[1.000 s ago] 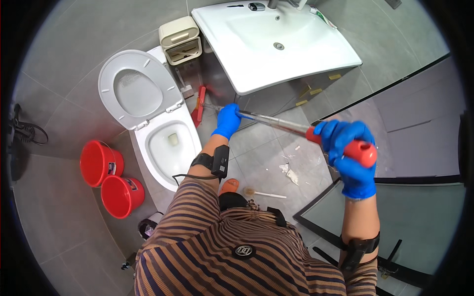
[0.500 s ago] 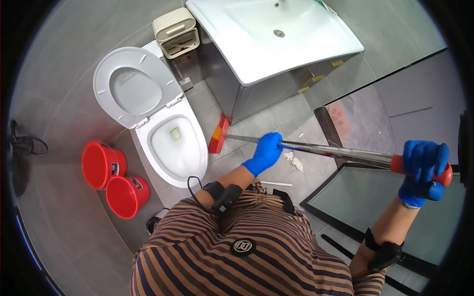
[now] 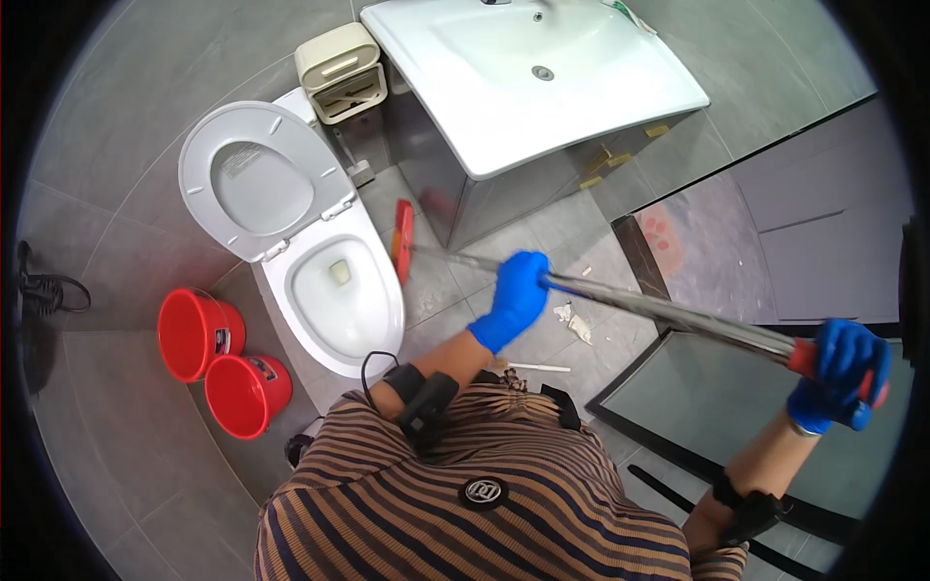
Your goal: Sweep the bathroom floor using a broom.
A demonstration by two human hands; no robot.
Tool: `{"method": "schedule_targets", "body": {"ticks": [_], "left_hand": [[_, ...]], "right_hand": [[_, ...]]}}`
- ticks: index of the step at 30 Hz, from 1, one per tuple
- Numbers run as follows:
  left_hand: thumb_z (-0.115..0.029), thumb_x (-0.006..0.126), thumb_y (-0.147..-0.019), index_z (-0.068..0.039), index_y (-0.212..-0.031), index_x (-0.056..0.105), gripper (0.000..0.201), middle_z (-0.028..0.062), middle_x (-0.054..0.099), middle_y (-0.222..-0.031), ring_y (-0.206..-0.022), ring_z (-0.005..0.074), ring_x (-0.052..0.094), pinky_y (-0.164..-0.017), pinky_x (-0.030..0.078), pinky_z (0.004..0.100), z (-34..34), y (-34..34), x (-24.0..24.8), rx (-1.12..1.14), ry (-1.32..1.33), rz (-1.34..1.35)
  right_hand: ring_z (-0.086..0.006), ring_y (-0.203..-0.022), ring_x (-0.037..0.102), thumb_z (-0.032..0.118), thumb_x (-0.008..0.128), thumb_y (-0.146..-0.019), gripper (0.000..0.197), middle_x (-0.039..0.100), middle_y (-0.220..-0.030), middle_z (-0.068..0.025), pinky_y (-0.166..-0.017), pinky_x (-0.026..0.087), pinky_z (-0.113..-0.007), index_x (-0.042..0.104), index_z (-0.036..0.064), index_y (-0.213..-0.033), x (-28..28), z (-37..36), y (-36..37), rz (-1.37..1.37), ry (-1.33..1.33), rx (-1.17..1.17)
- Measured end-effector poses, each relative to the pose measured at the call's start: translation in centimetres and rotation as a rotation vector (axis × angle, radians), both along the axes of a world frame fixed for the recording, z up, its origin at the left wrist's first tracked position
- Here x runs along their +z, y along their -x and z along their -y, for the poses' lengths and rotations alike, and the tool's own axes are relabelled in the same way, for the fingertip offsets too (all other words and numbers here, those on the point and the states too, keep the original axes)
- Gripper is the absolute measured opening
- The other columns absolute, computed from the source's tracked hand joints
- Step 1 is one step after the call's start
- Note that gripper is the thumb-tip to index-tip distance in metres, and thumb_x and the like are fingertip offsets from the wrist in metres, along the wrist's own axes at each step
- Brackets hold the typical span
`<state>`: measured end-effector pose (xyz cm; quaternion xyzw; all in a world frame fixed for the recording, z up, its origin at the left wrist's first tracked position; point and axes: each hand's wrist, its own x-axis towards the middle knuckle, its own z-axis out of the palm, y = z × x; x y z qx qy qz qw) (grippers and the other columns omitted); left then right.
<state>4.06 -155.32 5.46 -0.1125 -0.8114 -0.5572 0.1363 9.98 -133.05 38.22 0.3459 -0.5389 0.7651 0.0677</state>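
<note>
Both my hands wear blue gloves and grip a broom (image 3: 668,310) with a shiny metal handle. My left hand (image 3: 516,300) is closed around the lower part of the handle. Out to the right, my right hand (image 3: 841,373) wraps the red grip at its upper end. The slightly blurred red and orange broom head (image 3: 402,242) is by the right side of the toilet bowl, near the vanity cabinet. White scraps (image 3: 578,329) and a thin white stick (image 3: 539,367) lie on the grey tiles, below and right of my left hand.
The white toilet (image 3: 392,329) has its lid and seat raised. Two red buckets (image 3: 250,397) stand left of it. A white washbasin (image 3: 504,145) tops the grey cabinet at the back. Beside it is a cream holder (image 3: 339,58). A dark-framed glass panel (image 3: 717,387) occupies the right.
The broom head has swung left and away from me, closer to the toilet. My right hand has dropped a little with the handle's upper end. Both hands keep their hold.
</note>
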Motion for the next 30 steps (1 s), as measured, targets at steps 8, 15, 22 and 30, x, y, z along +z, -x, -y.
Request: {"method": "schedule_targets", "body": {"ticks": [8,15,22,30], "left_hand": [[0.002,0.048,-0.059,-0.005,-0.065,0.047,0.010,0.0132,0.047,-0.063,-0.063,0.0305,0.046,-0.055,0.036,0.0366,7.4,9.1,-4.8,0.203,0.121,-0.098],[0.001,0.051,-0.056,-0.007,-0.061,0.047,0.010,0.0091,0.046,-0.060,-0.064,0.0258,0.045,-0.054,0.036,0.0355,7.8,5.6,-2.5,0.394,0.192,-0.179],[0.006,0.047,-0.060,-0.005,-0.068,0.048,0.014,0.0094,0.047,-0.063,-0.059,0.0233,0.047,-0.052,0.037,0.0321,7.4,6.7,-2.8,0.575,-0.121,-0.050],[0.003,0.050,-0.060,-0.006,-0.077,0.051,0.019,0.0120,0.051,-0.070,-0.067,0.0276,0.049,-0.061,0.039,0.0335,10.1,9.9,-7.3,0.422,0.244,-0.106]], "right_hand": [[-0.0133,-0.047,0.033,0.006,0.054,-0.049,0.019,0.034,-0.048,0.0031,-0.051,0.026,-0.028,0.037,0.0125,-0.052,-7.1,10.1,4.6,0.119,-0.060,-0.145],[-0.0094,-0.046,0.038,0.007,0.061,-0.052,0.025,0.040,-0.046,0.0060,-0.050,0.026,-0.024,0.038,0.0157,-0.047,-5.7,12.5,2.2,0.081,-0.079,-0.136],[-0.0107,-0.045,0.039,0.004,0.058,-0.052,0.023,0.042,-0.046,0.0060,-0.050,0.027,-0.025,0.039,0.0154,-0.047,-6.4,14.5,2.9,0.109,-0.103,-0.203],[-0.0172,-0.057,0.040,-0.005,0.050,-0.056,0.017,0.042,-0.058,-0.0038,-0.061,0.031,-0.032,0.043,0.0068,-0.065,-12.8,16.5,5.7,0.191,-0.075,-0.241]]}}
